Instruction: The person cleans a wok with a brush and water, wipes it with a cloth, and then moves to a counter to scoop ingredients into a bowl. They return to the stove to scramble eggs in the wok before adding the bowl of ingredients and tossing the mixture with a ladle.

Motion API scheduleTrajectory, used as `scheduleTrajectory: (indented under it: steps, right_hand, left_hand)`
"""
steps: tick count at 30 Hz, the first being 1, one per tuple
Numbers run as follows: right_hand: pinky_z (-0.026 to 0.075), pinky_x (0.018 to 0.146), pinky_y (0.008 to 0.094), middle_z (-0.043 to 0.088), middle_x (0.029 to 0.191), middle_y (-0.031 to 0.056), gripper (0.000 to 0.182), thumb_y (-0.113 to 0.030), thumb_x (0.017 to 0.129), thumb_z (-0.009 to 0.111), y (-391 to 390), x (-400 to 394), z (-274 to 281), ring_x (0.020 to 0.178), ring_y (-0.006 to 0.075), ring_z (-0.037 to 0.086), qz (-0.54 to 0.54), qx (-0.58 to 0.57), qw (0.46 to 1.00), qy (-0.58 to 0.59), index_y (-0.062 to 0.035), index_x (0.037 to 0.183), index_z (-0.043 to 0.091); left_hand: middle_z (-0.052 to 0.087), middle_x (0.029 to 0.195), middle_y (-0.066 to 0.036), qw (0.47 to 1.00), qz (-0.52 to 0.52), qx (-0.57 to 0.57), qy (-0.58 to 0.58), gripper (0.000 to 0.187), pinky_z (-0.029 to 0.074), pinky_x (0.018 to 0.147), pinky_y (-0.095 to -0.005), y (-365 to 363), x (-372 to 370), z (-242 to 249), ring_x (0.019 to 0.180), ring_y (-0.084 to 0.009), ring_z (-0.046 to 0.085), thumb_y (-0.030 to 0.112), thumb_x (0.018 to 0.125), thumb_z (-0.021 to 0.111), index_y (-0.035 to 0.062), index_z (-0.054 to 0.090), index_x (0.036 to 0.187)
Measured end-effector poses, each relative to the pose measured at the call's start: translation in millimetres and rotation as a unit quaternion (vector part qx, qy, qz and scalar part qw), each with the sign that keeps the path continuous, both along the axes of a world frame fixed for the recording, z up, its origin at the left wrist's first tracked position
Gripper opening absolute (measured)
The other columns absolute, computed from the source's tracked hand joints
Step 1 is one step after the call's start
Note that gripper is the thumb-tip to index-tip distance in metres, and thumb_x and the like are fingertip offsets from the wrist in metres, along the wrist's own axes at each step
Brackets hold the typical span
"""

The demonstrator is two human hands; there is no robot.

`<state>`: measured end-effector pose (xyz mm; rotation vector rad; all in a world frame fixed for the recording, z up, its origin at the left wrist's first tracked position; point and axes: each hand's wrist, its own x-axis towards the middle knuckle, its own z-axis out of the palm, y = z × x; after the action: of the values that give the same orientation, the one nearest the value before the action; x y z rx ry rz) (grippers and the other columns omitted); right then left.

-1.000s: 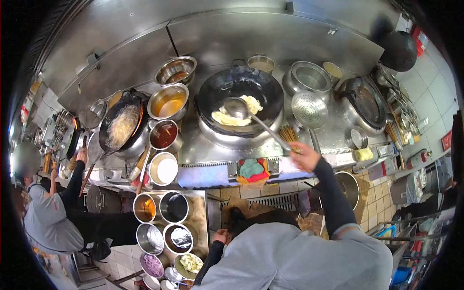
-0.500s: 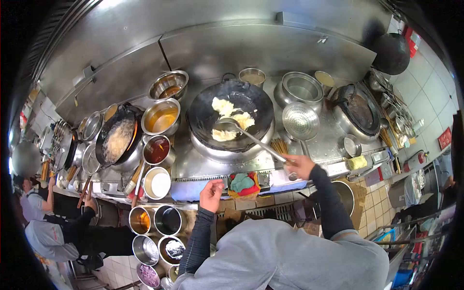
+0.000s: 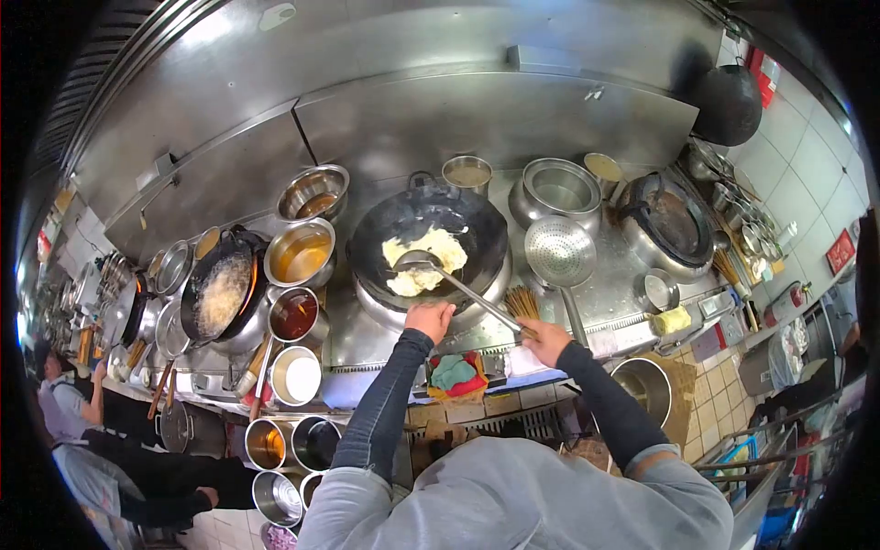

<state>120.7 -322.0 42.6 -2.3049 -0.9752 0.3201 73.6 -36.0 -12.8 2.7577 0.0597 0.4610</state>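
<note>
So R fingers (image 3: 530, 328) wrap 1 ladle (image 3: 419, 261), L fingers (image 3: 443, 313) curled by 1 wok (image 3: 486, 240) (hold unclear).

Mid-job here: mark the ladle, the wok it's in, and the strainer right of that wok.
Ladle (image 3: 417, 262): head view, on its bowl.
Wok (image 3: 482, 235): head view, on its bare inner wall.
Strainer (image 3: 560, 251): head view, on its perforated bowl.

The steel counter (image 3: 341, 321) before me carries my wok (image 3: 481, 225) on a ring (image 3: 500, 282), bowls (image 3: 298, 228) to my left, a pot (image 3: 521, 209) and strainer (image 3: 560, 249) to my right.
</note>
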Motion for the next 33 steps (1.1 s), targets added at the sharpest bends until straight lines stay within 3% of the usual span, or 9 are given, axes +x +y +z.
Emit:
scheduleTrajectory:
  steps: [3, 5, 7, 10, 13, 18, 23, 27, 33]
  right_hand:
    - [0.048, 0.073, 0.0409, 0.062, 0.089, 0.0211, 0.05, -0.012, 0.08, 0.055, -14, -28, 36, 0.082, 0.0359, 0.06, -0.012, -0.041, 0.999, -0.012, -0.0093, 0.129, 0.041]
    - [0.049, 0.069, 0.0397, 0.063, 0.081, 0.017, 0.051, -0.01, 0.079, 0.056, -23, -35, 59, 0.075, 0.0348, 0.061, -0.009, -0.076, 0.997, -0.015, -0.0074, 0.128, 0.041]
    - [0.049, 0.068, 0.0391, 0.063, 0.082, 0.0166, 0.051, -0.01, 0.079, 0.056, -46, -27, 88, 0.075, 0.0345, 0.061, 0.023, -0.079, 0.996, -0.019, -0.0081, 0.128, 0.042]
    - [0.05, 0.07, 0.0383, 0.064, 0.084, 0.0168, 0.049, -0.011, 0.076, 0.057, -67, -29, 161, 0.072, 0.033, 0.062, 0.068, -0.081, 0.994, -0.006, -0.011, 0.124, 0.048]
    - [0.05, 0.069, 0.0367, 0.064, 0.082, 0.0159, 0.047, -0.012, 0.074, 0.06, -78, -22, 201, 0.074, 0.0325, 0.062, 0.098, -0.153, 0.982, -0.057, -0.0136, 0.12, 0.052]
    - [0.05, 0.072, 0.0398, 0.064, 0.085, 0.0159, 0.037, -0.017, 0.076, 0.057, -38, 0, 204, 0.076, 0.033, 0.062, 0.1, -0.171, 0.975, -0.104, -0.0132, 0.114, 0.058]
    - [0.049, 0.074, 0.0418, 0.063, 0.085, 0.0175, 0.037, -0.017, 0.078, 0.054, 27, 34, 119, 0.079, 0.0342, 0.061, 0.059, -0.139, 0.975, -0.164, -0.0111, 0.114, 0.057]
    - [0.048, 0.074, 0.0428, 0.063, 0.087, 0.0178, 0.037, -0.014, 0.078, 0.054, 30, 24, 112, 0.08, 0.0357, 0.06, -0.009, -0.06, 0.989, -0.137, -0.0101, 0.115, 0.055]
    - [0.049, 0.074, 0.0405, 0.063, 0.089, 0.0175, 0.039, -0.009, 0.078, 0.055, 4, -5, 137, 0.08, 0.0355, 0.061, 0.039, -0.039, 0.993, -0.108, -0.0079, 0.117, 0.053]
  left_hand:
    - [0.059, 0.063, -0.016, 1.0, 0.005, 0.0, 0.007, 0.033, 0.044, 0.067, -0.0455, 3, 17, -28, 0.065, -0.0353, 0.058, 0.036, 0.089, 0.044, 0.0096, 0.059, 0.076]
    - [0.06, 0.064, -0.017, 0.999, 0.036, -0.007, 0.033, 0.032, 0.045, 0.064, -0.0469, -5, 16, -17, 0.066, -0.0357, 0.059, 0.035, 0.088, 0.045, 0.009, 0.059, 0.075]
    - [0.06, 0.064, -0.017, 0.997, 0.053, -0.024, 0.052, 0.032, 0.046, 0.063, -0.0472, -16, 8, 4, 0.066, -0.0356, 0.059, 0.035, 0.088, 0.046, 0.0089, 0.06, 0.075]
    - [0.059, 0.063, -0.016, 0.999, -0.006, -0.051, -0.013, 0.029, 0.046, 0.058, -0.0464, -32, -16, 49, 0.062, -0.0369, 0.058, 0.031, 0.087, 0.048, 0.0075, 0.06, 0.076]
    - [0.058, 0.059, -0.014, 0.989, -0.068, -0.072, -0.111, 0.021, 0.046, 0.052, -0.0409, -49, -35, 94, 0.057, -0.032, 0.058, 0.024, 0.083, 0.056, 0.0073, 0.061, 0.072]
    - [0.057, 0.059, -0.012, 0.979, -0.079, -0.052, -0.182, 0.018, 0.045, 0.05, -0.0389, -46, -15, 101, 0.053, -0.0289, 0.057, 0.021, 0.081, 0.058, 0.0068, 0.062, 0.071]
    - [0.056, 0.057, -0.015, 0.989, -0.036, -0.06, -0.127, 0.022, 0.045, 0.051, -0.0424, -49, -16, -1, 0.056, -0.0337, 0.057, 0.025, 0.084, 0.054, 0.0078, 0.056, 0.07]
    - [0.054, 0.052, -0.014, 0.995, -0.068, -0.048, -0.059, 0.02, 0.045, 0.052, -0.045, -66, -62, -44, 0.049, -0.0327, 0.056, 0.028, 0.084, 0.054, 0.0105, 0.056, 0.074]
    - [0.056, 0.054, -0.014, 0.993, -0.044, -0.073, -0.086, 0.026, 0.045, 0.049, -0.0426, -51, -43, 9, 0.052, -0.0323, 0.058, 0.032, 0.083, 0.057, 0.0106, 0.061, 0.068]
